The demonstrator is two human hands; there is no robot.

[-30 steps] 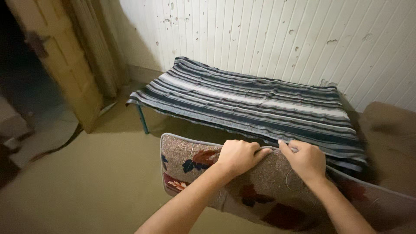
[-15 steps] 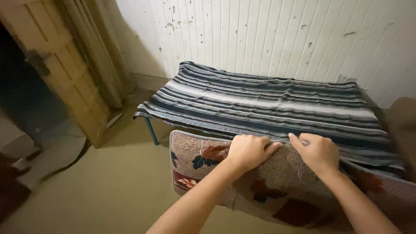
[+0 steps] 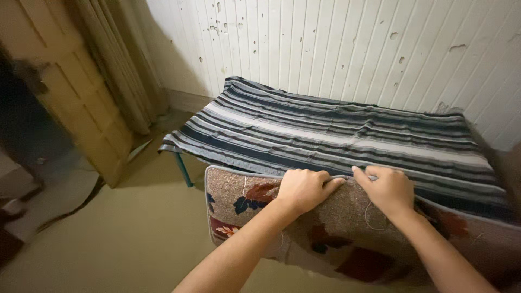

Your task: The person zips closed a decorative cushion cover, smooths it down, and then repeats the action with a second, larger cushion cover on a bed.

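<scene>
A brown blanket with red and dark blue flowers and a grey border hangs in front of me, held up by its top edge. My left hand grips that edge with the fingers curled over it. My right hand grips the same edge just to the right, almost touching the left hand. Behind the blanket stands a low cot covered with a striped cloth in dark blue, grey and white. The blanket's top edge is level with the cot's near side.
A white panelled wall with chipped paint runs behind the cot. A worn wooden door stands open at the left, with a dark opening beyond it. A blue cot leg shows at the left corner. The floor is tan.
The view has shifted slightly, bringing the cot and wall closer and more centred. Both hands keep the same grip on the blanket's top edge, which sits a little nearer the cot.
</scene>
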